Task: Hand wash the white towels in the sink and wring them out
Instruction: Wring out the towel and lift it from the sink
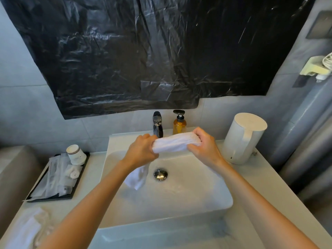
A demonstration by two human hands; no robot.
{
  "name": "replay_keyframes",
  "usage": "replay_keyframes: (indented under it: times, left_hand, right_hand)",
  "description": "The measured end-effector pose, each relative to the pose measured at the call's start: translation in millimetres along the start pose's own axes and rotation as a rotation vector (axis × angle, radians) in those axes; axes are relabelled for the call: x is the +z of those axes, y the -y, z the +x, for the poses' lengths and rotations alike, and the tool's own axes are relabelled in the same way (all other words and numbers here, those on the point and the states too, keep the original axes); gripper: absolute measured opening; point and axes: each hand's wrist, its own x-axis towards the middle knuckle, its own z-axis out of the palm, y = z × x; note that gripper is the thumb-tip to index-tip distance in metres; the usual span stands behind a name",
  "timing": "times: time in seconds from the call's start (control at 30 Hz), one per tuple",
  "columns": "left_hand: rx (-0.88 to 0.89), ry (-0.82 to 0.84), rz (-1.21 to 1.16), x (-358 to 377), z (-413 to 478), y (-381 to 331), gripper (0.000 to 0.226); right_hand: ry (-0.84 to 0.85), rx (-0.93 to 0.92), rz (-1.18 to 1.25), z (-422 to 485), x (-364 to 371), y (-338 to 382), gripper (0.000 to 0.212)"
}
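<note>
A white towel (175, 143) is rolled into a thick rope and held level above the white sink (221, 200), just in front of the chrome tap (157, 125). My left hand (142, 150) grips its left end, and a loose tail of the towel hangs down below that hand into the basin. My right hand (204, 144) grips the right end. The drain plug (160, 174) shows in the basin floor. Another white towel (27, 229) lies crumpled on the counter at the near left.
An amber soap pump bottle (179, 124) stands right of the tap. A white kettle (243, 138) sits on the counter at the right. A black tray (59, 178) with paper cups and wrapped items sits at the left. Black plastic sheeting covers the wall above.
</note>
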Motion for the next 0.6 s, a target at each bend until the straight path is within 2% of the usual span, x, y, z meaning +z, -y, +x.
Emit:
replay_keyframes:
  times: [0.07,0.13,0.3,0.37,0.47,0.5,0.6]
  left_hand:
    - [-0.107,0.029,0.001,12.5,-5.4,4.7,0.035]
    - [-0.2,0.044,-0.047,19.4,-7.8,6.0,0.031]
    - [-0.392,-0.001,-0.603,15.8,-3.7,-6.5,0.03]
    - [-0.453,0.044,-0.787,10.4,-1.0,-14.2,0.031]
    - [-0.491,0.167,-1.027,5.6,-1.0,-26.8,0.041]
    - [-0.481,0.206,-1.059,5.8,-2.0,-31.4,0.043]
    - [-0.475,0.255,-1.143,15.3,-4.4,-43.2,0.043]
  right_hand:
    - [0.01,0.041,-0.076,-7.2,4.7,-16.3,0.017]
    - [0.06,0.06,-0.269,-10.7,8.4,-32.1,0.021]
    - [0.209,0.094,-0.627,-20.4,10.9,-45.3,0.027]
    - [0.341,0.164,-0.528,-23.3,12.3,-49.5,0.042]
    - [0.513,0.269,-0.022,-22.6,18.3,-50.8,0.092]
    - [0.52,0.276,0.088,-21.8,22.1,-50.8,0.098]
    - [0.46,0.305,0.197,-22.7,37.2,-48.3,0.087]
